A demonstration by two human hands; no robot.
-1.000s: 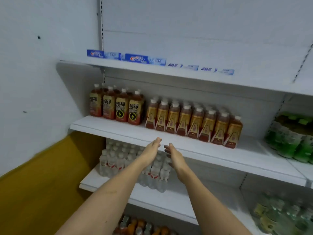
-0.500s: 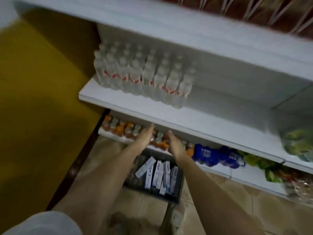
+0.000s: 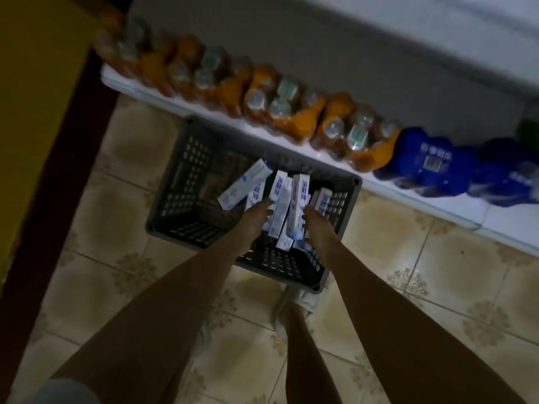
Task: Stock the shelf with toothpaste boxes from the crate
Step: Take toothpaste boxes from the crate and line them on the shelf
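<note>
Over on the left there is only a yellow wall [image 3: 32,68] with a dark strip at its foot, and tiled floor [image 3: 122,199] beside it. On that floor stands the dark slatted crate [image 3: 180,182], pushed up against the lowest shelf [image 3: 437,205]. Its left half looks bare down to the bottom; the toothpaste boxes [image 3: 287,205] are gathered in its right half, white and blue, some standing on end and one leaning off toward the left. I count roughly half a dozen, though the dim light and blur make an exact count unsafe.

The person's left hand [image 3: 256,217] is down inside the crate, fingers loosely curved and touching the left side of the bunch. The right hand [image 3: 316,223] mirrors it at the right side, fingers just as loose. Neither has closed around a box, as far as I can tell; they bracket the bunch, so I would judge this the start of a scoop or a two-handed pick.

To the right, the bottom shelf carries orange drink bottles [image 3: 280,106] and then blue wrapped packs [image 3: 428,164]. No toothpaste sits on any shelf visible here. Judging from that, the boxes in the crate are all left to move, and the shelf meant for them is out of sight.
</note>
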